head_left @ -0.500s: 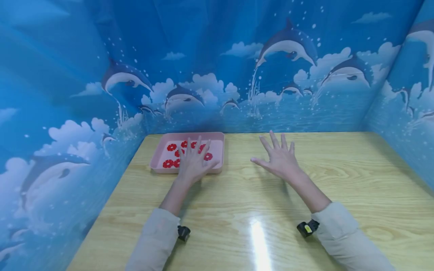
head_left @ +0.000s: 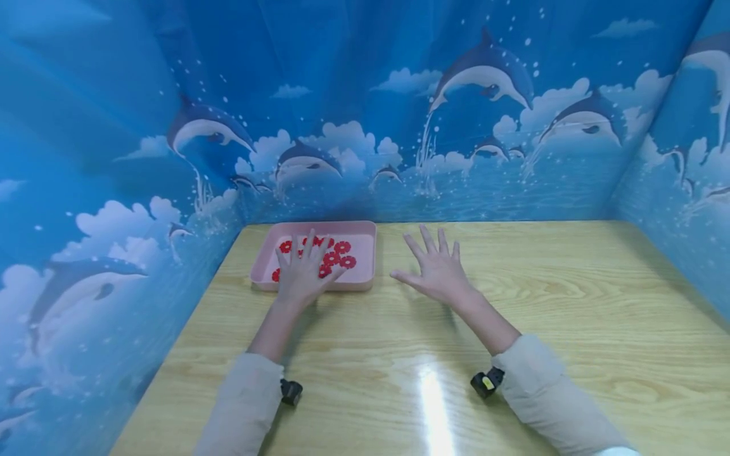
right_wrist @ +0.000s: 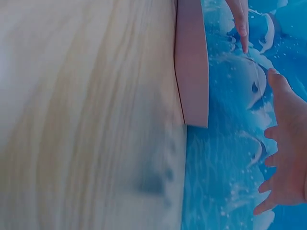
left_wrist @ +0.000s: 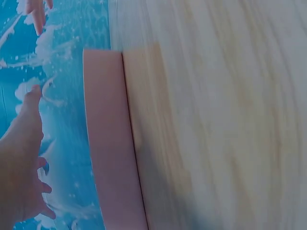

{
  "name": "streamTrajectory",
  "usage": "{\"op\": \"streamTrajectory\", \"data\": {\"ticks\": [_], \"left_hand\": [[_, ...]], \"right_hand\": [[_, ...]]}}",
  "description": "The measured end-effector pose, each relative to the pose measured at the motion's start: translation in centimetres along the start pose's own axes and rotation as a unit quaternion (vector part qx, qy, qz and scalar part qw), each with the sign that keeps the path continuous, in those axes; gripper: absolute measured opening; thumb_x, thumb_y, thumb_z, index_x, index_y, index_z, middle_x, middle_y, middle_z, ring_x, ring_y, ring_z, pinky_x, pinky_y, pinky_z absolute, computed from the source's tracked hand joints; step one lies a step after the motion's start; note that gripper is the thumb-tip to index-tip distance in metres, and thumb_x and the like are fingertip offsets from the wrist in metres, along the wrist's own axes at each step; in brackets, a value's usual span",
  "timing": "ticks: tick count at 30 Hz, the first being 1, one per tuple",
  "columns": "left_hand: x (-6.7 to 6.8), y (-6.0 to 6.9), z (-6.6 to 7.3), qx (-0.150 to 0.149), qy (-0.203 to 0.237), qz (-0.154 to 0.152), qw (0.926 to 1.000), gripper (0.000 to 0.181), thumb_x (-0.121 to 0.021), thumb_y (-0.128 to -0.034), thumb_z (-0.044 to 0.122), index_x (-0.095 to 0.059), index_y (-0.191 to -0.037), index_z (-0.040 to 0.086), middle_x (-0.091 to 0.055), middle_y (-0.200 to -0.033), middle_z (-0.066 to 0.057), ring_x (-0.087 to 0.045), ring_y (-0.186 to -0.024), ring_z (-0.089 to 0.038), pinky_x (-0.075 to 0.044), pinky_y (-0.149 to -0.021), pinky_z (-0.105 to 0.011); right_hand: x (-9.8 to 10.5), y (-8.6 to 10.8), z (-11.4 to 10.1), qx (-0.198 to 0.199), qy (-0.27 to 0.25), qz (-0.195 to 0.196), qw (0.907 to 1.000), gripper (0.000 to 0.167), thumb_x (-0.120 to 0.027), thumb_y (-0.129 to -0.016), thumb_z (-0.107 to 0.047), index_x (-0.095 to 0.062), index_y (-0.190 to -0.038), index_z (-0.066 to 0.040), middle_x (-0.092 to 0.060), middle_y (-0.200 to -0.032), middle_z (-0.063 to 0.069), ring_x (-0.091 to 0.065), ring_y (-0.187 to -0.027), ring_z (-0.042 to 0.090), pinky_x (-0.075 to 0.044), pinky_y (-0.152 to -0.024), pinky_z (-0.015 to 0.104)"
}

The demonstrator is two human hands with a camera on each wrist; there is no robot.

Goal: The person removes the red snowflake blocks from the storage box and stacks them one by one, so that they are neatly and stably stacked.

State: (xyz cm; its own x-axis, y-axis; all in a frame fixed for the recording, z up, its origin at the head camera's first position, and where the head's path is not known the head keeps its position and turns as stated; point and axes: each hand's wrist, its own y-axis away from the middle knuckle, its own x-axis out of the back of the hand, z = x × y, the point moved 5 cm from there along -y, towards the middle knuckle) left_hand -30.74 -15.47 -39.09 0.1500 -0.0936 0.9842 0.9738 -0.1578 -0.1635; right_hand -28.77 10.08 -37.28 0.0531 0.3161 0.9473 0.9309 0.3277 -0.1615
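Observation:
A pink tray point(head_left: 365, 286) stands at the back left of the table, with several red flower-shaped pieces point(head_left: 347, 262) lying in it. My left hand point(head_left: 301, 278) hovers over the tray's near side, fingers spread, hiding some pieces. To the right of the tray, my right hand point(head_left: 441, 275) hangs above the bare wood with its fingers spread, holding nothing. The left wrist view has the tray's outer wall point(left_wrist: 112, 139) beside my left hand point(left_wrist: 21, 163). In the right wrist view the tray wall point(right_wrist: 192, 67) lies beyond my right hand point(right_wrist: 290, 143).
Light wood table point(head_left: 365, 354) with a bright reflection near its front. A blue curtain point(head_left: 353, 95) with dolphins and clouds closes off the back, left and right. Each wrist carries a small black camera, on the left point(head_left: 291, 392) and on the right point(head_left: 487, 382).
Both hands have moved left, the right one farther, so it is closer to the tray. More red pieces show at the right of my left hand. Fingers stay spread.

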Motion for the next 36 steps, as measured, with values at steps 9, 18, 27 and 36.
{"op": "streamTrajectory", "data": {"ticks": [9,18,27,36], "left_hand": [[0.0,0.6,-4.5,0.034,0.049,0.023,0.998,0.084,-0.055,-0.082,0.056,-0.021,-0.147,0.017,-0.007,-0.151,-0.014,0.001,-0.135,-0.038,0.001,-0.099,-0.066],[-0.6,0.9,-9.2,0.072,0.087,0.011,0.9936,0.083,-0.047,-0.0862,0.057,-0.01,-0.149,0.018,-0.007,-0.149,-0.02,0.006,-0.132,-0.045,0.006,-0.096,-0.068],[-1.8,1.1,-12.0,0.105,0.163,0.001,0.9811,0.079,-0.04,-0.09,0.057,-0.015,-0.147,0.008,-0.008,-0.147,-0.026,-0.001,-0.131,-0.048,0.002,-0.101,-0.064],[-3.2,1.3,-13.4,0.138,0.25,0.0,0.9585,0.08,-0.041,-0.0915,0.054,-0.008,-0.147,0.007,-0.014,-0.148,-0.022,-0.012,-0.132,-0.042,-0.01,-0.104,-0.058]], "right_hand": [[-2.4,-1.5,-2.9,-0.002,-0.026,-0.013,0.9996,0.087,-0.044,-0.08,-0.07,-0.022,-0.147,-0.019,-0.006,-0.151,0.013,0.003,-0.133,0.042,-0.002,-0.099,0.066],[-4.5,-2.3,-4.2,-0.018,-0.042,-0.02,0.9988,0.083,-0.048,-0.083,-0.063,-0.015,-0.148,-0.022,-0.009,-0.15,0.016,-0.008,-0.131,0.047,-0.012,-0.097,0.067],[-7.0,-3.1,-4.6,-0.026,-0.095,-0.005,0.9951,0.084,-0.05,-0.083,-0.061,-0.02,-0.147,-0.016,-0.015,-0.149,0.017,-0.013,-0.129,0.049,-0.012,-0.098,0.066],[-8.9,-3.4,-5.1,-0.036,-0.14,0.006,0.9895,0.081,-0.049,-0.084,-0.061,-0.024,-0.146,-0.014,-0.022,-0.147,0.018,-0.014,-0.132,0.042,-0.007,-0.102,0.061]]}}
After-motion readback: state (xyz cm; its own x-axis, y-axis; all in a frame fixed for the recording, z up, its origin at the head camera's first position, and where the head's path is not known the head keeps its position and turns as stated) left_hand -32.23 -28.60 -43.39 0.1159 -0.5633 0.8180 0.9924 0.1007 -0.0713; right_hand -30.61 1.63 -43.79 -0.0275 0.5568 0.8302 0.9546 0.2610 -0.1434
